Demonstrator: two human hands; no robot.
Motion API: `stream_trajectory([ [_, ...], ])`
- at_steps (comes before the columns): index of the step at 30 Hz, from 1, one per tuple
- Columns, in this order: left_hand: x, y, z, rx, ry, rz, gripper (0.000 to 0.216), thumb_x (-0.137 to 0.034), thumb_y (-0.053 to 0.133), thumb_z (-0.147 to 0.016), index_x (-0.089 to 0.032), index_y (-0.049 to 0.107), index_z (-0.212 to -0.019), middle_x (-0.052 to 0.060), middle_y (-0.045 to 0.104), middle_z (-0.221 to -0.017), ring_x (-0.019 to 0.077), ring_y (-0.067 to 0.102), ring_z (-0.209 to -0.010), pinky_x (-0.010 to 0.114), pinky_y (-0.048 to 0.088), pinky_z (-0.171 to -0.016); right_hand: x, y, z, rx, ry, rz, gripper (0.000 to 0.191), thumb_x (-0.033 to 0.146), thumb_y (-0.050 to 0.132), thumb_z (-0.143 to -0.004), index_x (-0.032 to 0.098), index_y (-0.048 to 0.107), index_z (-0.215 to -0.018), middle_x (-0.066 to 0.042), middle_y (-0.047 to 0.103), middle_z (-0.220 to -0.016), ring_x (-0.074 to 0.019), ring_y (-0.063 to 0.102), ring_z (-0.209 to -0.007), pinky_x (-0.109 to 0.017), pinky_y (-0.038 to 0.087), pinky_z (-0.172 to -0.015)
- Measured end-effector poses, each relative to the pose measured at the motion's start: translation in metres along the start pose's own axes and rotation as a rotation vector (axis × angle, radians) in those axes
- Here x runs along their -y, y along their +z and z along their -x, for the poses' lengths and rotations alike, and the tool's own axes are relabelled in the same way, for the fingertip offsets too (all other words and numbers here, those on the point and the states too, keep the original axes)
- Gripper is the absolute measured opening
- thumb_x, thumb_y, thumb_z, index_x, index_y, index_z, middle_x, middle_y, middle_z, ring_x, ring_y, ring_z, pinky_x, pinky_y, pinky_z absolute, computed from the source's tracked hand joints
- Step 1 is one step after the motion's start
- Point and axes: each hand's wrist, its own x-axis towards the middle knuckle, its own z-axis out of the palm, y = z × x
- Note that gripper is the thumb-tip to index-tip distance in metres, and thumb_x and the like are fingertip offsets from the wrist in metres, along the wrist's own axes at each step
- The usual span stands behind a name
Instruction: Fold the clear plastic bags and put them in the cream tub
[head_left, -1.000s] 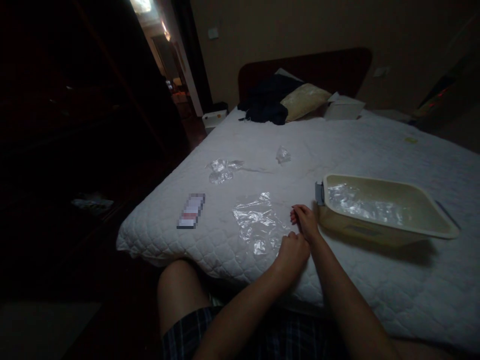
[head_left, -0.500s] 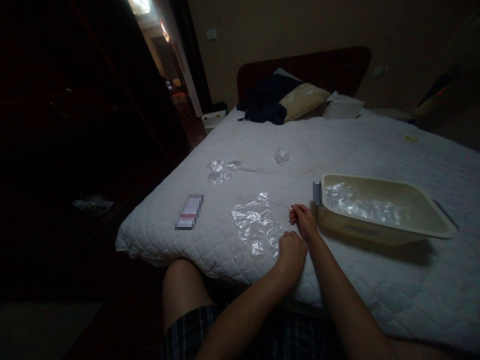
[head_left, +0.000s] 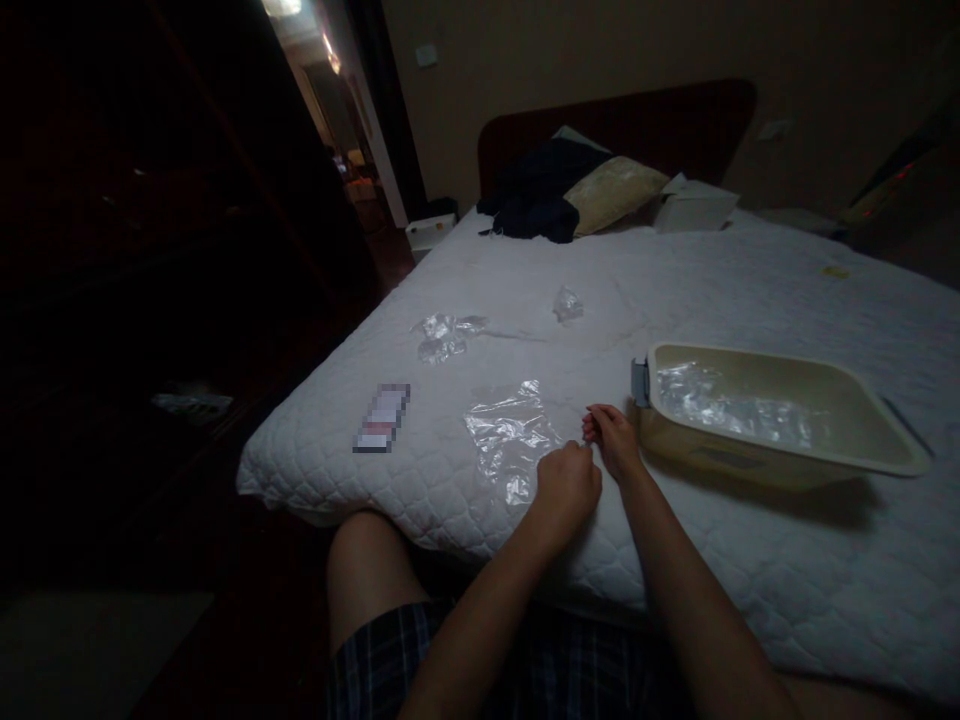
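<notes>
A flat, crinkled clear plastic bag (head_left: 506, 430) lies on the white quilted bed cover near its front edge. My left hand (head_left: 568, 485) is closed in a fist over the bag's right side; its fingertips are hidden. Just beyond it, my right hand (head_left: 611, 440) has its fingers curled in toward the left hand, almost meeting it. Whatever may be between the fingers is too small and dark to make out. Right of my right hand stands a cream plastic tub (head_left: 787, 455) with grey handles, holding several clear plastic pieces (head_left: 739, 405).
A phone-like object (head_left: 382, 418), pixelated, lies left of the bag. Crumpled clear plastic (head_left: 444, 338) and a smaller plastic wad (head_left: 568, 304) lie farther back. Dark clothing (head_left: 540, 195), a beige pillow (head_left: 619, 195) and a white box (head_left: 697, 210) are by the headboard (head_left: 675, 120).
My left hand has shifted slightly left and away from me, along the bag's right side. The right hand stays nearly in place, fingers still curled. The view has tilted slightly.
</notes>
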Motion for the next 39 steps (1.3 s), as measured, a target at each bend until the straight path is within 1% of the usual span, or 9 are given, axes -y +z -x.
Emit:
stream_trajectory([
  [5,0.032,-0.012,-0.010,-0.126,-0.217,0.405,0.020,-0.022,0.048,-0.075,-0.018,0.064,-0.086,0.006,0.065,-0.083,0.0181,0.057,-0.074,0.028,0.042,-0.070,0.001,0.000,0.001,0.004,-0.004,-0.004,0.027,0.037,0.064,-0.062,0.017,0.055,-0.076,0.003,0.055,-0.059,-0.0070,0.049,-0.045,-0.019,0.040,-0.038],
  [8,0.049,-0.019,-0.013,-0.180,-0.322,0.506,0.025,-0.020,0.049,-0.073,-0.017,0.064,-0.093,0.006,0.065,-0.083,0.0171,0.057,-0.072,0.028,0.042,-0.069,0.001,0.000,0.001,0.015,-0.006,0.004,0.026,0.037,0.064,-0.063,0.017,0.055,-0.076,0.004,0.055,-0.059,-0.0066,0.048,-0.044,-0.019,0.040,-0.038],
  [13,0.065,-0.025,-0.008,-0.225,-0.396,0.366,0.025,-0.021,0.048,-0.074,-0.017,0.063,-0.094,0.007,0.065,-0.087,0.0194,0.058,-0.078,0.029,0.040,-0.071,0.000,-0.001,0.000,0.016,-0.009,0.004,0.025,0.036,0.064,-0.064,0.017,0.055,-0.077,0.004,0.055,-0.059,-0.0070,0.049,-0.045,-0.019,0.039,-0.038],
  [19,0.075,-0.018,0.000,-0.274,-0.380,0.206,0.029,-0.023,0.041,-0.081,-0.020,0.057,-0.104,0.006,0.063,-0.096,0.0179,0.057,-0.086,0.027,0.039,-0.076,-0.001,0.000,0.001,0.032,-0.012,0.009,0.026,0.038,0.064,-0.063,0.017,0.055,-0.076,0.004,0.054,-0.058,-0.0065,0.048,-0.043,-0.019,0.039,-0.037],
  [24,0.081,-0.013,0.003,-0.255,-0.378,0.148,0.028,-0.023,0.041,-0.082,-0.020,0.057,-0.105,0.006,0.063,-0.097,0.0171,0.057,-0.089,0.026,0.039,-0.079,0.007,0.006,0.009,0.043,-0.033,0.069,0.028,0.040,0.065,-0.063,0.019,0.056,-0.078,0.004,0.054,-0.060,-0.0077,0.048,-0.045,-0.019,0.037,-0.035],
  [26,0.082,-0.013,0.003,-0.248,-0.379,0.140,0.028,-0.022,0.041,-0.082,-0.020,0.057,-0.106,0.006,0.063,-0.097,0.0172,0.057,-0.089,0.026,0.039,-0.080,0.011,0.009,0.014,0.100,-0.020,0.134,0.030,0.040,0.065,-0.063,0.020,0.058,-0.083,0.002,0.058,-0.067,-0.0078,0.050,-0.048,-0.019,0.037,-0.037],
  [29,0.082,-0.013,0.003,-0.245,-0.369,0.137,0.029,-0.022,0.041,-0.082,-0.020,0.056,-0.106,0.006,0.063,-0.098,0.0171,0.057,-0.090,0.026,0.039,-0.080,0.014,0.013,0.020,0.275,0.023,0.256,0.035,0.038,0.066,-0.063,0.020,0.061,-0.092,-0.002,0.062,-0.082,-0.0085,0.053,-0.056,-0.020,0.041,-0.047],
  [33,0.083,-0.014,0.004,-0.238,-0.365,0.135,0.029,-0.022,0.040,-0.083,-0.019,0.056,-0.108,0.006,0.063,-0.100,0.0169,0.056,-0.091,0.026,0.039,-0.081,0.008,0.016,0.020,0.484,-0.005,0.393,0.033,0.039,0.063,-0.067,0.019,0.063,-0.094,-0.004,0.063,-0.084,-0.0127,0.055,-0.070,-0.025,0.045,-0.063],
  [39,0.087,-0.014,0.006,-0.245,-0.359,0.137,0.029,-0.022,0.040,-0.083,-0.019,0.056,-0.107,0.007,0.062,-0.102,0.0177,0.056,-0.094,0.027,0.039,-0.082,-0.002,0.011,0.015,0.517,-0.018,0.436,0.031,0.044,0.059,-0.070,0.018,0.064,-0.087,-0.006,0.062,-0.091,-0.0159,0.055,-0.081,-0.029,0.045,-0.070],
])
